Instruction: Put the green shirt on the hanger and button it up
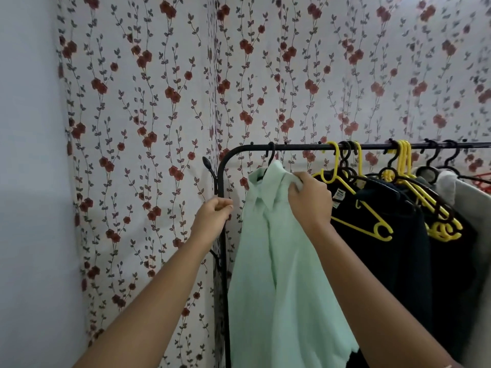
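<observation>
**Right hand grips shirt at the collar**

The green shirt [279, 261] hangs from a black hanger [271, 153] at the left end of the rail [297, 147]. The right hand [310, 200] clutches a fold of cloth by the collar. The left hand [214, 216] hovers just beside the rack's post [222, 251], fingers curled, holding nothing. Dark clothes [385, 235] hang to the right.

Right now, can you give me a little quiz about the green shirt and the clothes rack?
1. True or false: the green shirt hangs on the rail.
2. Some hangers on the rail are: A) red B) yellow C) blue.
3. Fill in: the hand gripping the top of the shirt is the ___ one.

Key: 1 true; 2 B; 3 right.
</observation>
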